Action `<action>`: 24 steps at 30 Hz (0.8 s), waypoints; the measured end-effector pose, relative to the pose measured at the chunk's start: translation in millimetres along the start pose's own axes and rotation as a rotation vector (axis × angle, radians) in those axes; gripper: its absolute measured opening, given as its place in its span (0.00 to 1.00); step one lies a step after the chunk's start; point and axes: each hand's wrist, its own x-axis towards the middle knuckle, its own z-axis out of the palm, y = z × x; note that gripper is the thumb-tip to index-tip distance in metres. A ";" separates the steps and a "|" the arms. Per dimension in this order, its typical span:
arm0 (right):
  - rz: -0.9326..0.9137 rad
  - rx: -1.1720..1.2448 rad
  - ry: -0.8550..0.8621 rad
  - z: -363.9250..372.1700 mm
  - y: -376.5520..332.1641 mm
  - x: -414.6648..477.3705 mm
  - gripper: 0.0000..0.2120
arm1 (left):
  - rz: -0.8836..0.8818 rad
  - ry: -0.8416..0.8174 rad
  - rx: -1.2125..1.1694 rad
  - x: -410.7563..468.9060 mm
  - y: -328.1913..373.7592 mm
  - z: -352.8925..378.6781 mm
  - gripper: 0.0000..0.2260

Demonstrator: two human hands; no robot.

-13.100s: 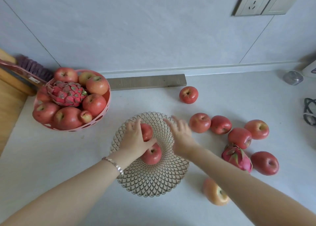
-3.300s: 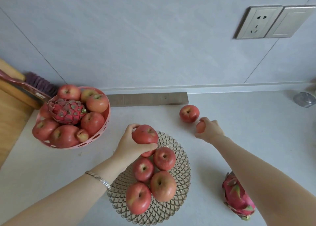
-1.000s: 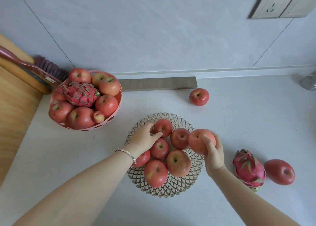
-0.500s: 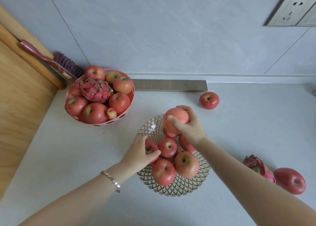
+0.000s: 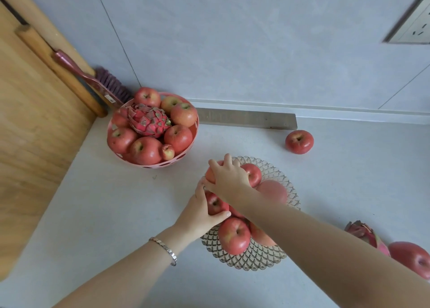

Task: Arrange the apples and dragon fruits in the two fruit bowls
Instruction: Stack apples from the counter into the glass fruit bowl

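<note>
Head view, red apples (image 5: pixel 234 235), glass bowl (image 5: pixel 274 256)

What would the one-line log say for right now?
left hand: holding apple in glass bowl | right hand: setting apple at bowl's far left | pink bowl: full | on counter: dragon fruit, two apples

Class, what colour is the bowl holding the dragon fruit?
Pink, with round holes near its base; the bowl shows clearly in the head view, its only view.
</note>
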 end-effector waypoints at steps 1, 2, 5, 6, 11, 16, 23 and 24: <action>-0.008 -0.066 -0.002 1.3 -3.0 0.4 0.23 | -0.003 0.003 0.000 -0.1 -2.0 0.7 0.46; -0.015 -0.136 -0.008 2.5 -5.8 0.8 0.21 | -0.009 0.006 0.007 -0.6 -3.1 1.1 0.47; -0.070 -0.315 -0.057 6.9 -5.9 1.9 0.19 | -0.015 0.024 0.021 -2.7 -1.5 1.5 0.49; -0.090 -0.314 -0.070 6.2 -2.0 1.9 0.20 | -0.009 0.022 0.014 -4.0 1.4 1.1 0.49; -0.135 -0.161 -0.125 -1.4 24.7 3.5 0.27 | 0.069 0.006 0.006 0.1 3.6 0.2 0.48; -0.107 -0.152 -0.173 -0.6 31.7 2.6 0.27 | 0.080 -0.045 0.061 3.7 5.0 2.3 0.44; -0.063 -0.105 -0.115 4.3 40.6 -2.4 0.29 | -0.100 0.373 -0.061 20.2 9.9 -11.6 0.15; -0.064 -0.079 -0.114 3.7 40.6 -1.4 0.29 | -0.204 0.273 -0.119 28.1 8.2 -13.5 0.14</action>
